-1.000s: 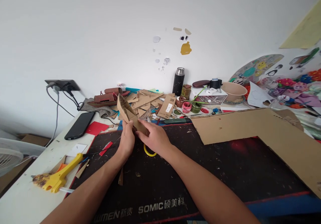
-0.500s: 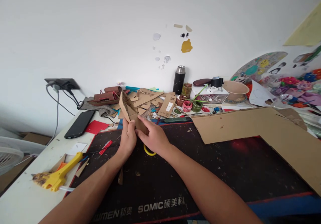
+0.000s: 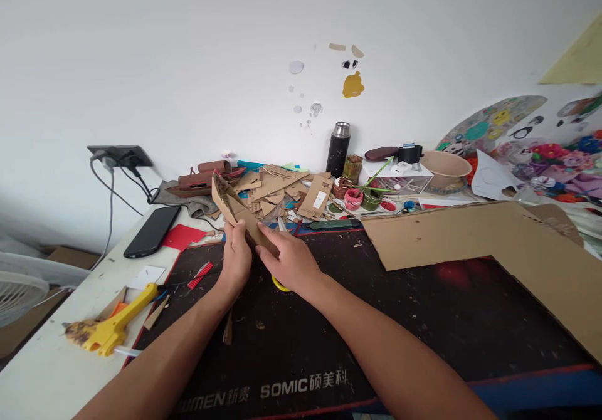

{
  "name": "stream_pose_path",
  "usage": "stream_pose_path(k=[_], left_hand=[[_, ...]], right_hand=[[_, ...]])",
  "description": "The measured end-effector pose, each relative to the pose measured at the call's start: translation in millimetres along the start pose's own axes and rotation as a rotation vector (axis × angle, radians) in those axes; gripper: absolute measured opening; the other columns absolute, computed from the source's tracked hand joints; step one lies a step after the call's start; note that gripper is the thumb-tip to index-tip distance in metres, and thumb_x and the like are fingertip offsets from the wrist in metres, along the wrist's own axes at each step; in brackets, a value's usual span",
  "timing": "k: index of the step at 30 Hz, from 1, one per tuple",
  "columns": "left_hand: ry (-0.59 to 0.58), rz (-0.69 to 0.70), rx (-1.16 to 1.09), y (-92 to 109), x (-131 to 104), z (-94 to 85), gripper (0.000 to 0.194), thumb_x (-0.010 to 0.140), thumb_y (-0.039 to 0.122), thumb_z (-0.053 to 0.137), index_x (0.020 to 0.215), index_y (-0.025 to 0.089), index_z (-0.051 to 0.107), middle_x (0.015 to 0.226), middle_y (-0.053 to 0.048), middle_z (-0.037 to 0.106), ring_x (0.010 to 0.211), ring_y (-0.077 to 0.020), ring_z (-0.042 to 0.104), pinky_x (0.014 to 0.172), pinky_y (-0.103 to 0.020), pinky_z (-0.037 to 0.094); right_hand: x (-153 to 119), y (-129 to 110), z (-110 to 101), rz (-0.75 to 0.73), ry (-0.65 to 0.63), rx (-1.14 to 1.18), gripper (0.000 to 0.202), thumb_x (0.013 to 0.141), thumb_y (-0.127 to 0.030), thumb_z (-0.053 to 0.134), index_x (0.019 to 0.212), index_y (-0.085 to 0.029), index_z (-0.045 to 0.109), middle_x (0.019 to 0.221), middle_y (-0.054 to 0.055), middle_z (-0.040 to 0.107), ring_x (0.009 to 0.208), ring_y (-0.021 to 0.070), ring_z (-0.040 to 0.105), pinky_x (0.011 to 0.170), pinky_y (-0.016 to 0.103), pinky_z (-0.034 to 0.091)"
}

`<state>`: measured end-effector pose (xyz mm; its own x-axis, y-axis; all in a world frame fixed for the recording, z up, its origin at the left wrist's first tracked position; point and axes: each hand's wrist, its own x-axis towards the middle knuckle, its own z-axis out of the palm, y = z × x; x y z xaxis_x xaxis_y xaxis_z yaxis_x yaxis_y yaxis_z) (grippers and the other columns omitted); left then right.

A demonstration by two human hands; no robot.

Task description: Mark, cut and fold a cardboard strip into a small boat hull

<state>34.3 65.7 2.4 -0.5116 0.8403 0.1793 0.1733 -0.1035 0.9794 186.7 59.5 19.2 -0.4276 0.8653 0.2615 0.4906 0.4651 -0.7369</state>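
Observation:
Between my two hands a folded cardboard piece [image 3: 232,204], shaped like a small boat hull with raised sides, is held above the dark mat, its pointed end up and to the left. My left hand [image 3: 236,254] is closed on its near left side, thumb along the edge. My right hand [image 3: 294,258] grips its right end, with fingers on the outer face. Under my right hand shows part of a yellow ring-shaped handle [image 3: 281,284]; the rest of that item is hidden.
A yellow glue gun [image 3: 117,326] and a black phone [image 3: 153,232] lie on the left. Cardboard scraps [image 3: 277,185], paint jars [image 3: 353,199] and a black flask [image 3: 338,150] stand along the wall. A large cut cardboard sheet [image 3: 470,235] covers the mat's right side.
The cardboard piece has tilted to the left, its pointed end now lower and further left. My left hand has shifted slightly left with it; both hands keep their grip.

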Motion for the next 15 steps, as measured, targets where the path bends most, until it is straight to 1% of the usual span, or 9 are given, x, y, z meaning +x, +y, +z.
stream_pose_path(k=[2, 5, 7, 11, 15], left_hand=[[-0.004, -0.004, 0.014, -0.3, -1.9, 1.2, 0.024, 0.101, 0.048, 0.048, 0.099, 0.025, 0.052, 0.095, -0.004, 0.063, 0.099, -0.0260, 0.062, 0.098, -0.041, 0.052], [-0.045, 0.053, 0.012, -0.5, -5.2, 3.7, 0.022, 0.101, 0.047, 0.048, 0.101, 0.025, 0.051, 0.101, -0.005, 0.064, 0.107, -0.0260, 0.061, 0.106, -0.041, 0.049], [-0.069, 0.084, 0.011, -0.2, -7.2, 5.1, 0.023, 0.101, 0.046, 0.047, 0.104, 0.024, 0.050, 0.105, -0.005, 0.064, 0.111, -0.0257, 0.061, 0.108, -0.040, 0.048], [-0.093, 0.116, 0.022, 0.9, -9.6, 5.7, 0.023, 0.100, 0.046, 0.047, 0.107, 0.024, 0.050, 0.103, -0.004, 0.063, 0.107, -0.0247, 0.060, 0.104, -0.039, 0.049], [-0.118, 0.120, 0.041, 1.9, -11.4, 5.7, 0.020, 0.100, 0.044, 0.048, 0.104, 0.024, 0.050, 0.100, -0.003, 0.061, 0.102, -0.0238, 0.060, 0.098, -0.038, 0.050]], right_hand=[[0.9, 0.1, 0.5, 0.002, 0.003, -0.021, 0.057, 0.105, -0.040, 0.061, 0.160, -0.026, 0.058, 0.133, 0.014, 0.076, 0.123, 0.0348, 0.072, 0.108, 0.046, 0.056], [2.1, -0.5, 0.2, 0.010, 0.011, -0.023, 0.058, 0.105, -0.040, 0.061, 0.161, -0.023, 0.058, 0.135, 0.016, 0.075, 0.123, 0.0353, 0.072, 0.107, 0.046, 0.057], [2.6, -1.3, -1.1, 0.012, 0.016, -0.020, 0.057, 0.106, -0.039, 0.061, 0.160, -0.022, 0.058, 0.136, 0.016, 0.075, 0.124, 0.0350, 0.072, 0.107, 0.045, 0.057], [2.5, -3.0, -4.2, 0.016, 0.007, -0.053, 0.058, 0.107, -0.039, 0.060, 0.161, -0.020, 0.057, 0.133, 0.016, 0.076, 0.122, 0.0346, 0.073, 0.104, 0.044, 0.058], [1.9, -5.1, -4.3, 0.030, 0.007, -0.058, 0.057, 0.106, -0.038, 0.061, 0.160, -0.021, 0.058, 0.135, 0.017, 0.076, 0.123, 0.0343, 0.073, 0.104, 0.043, 0.058]])
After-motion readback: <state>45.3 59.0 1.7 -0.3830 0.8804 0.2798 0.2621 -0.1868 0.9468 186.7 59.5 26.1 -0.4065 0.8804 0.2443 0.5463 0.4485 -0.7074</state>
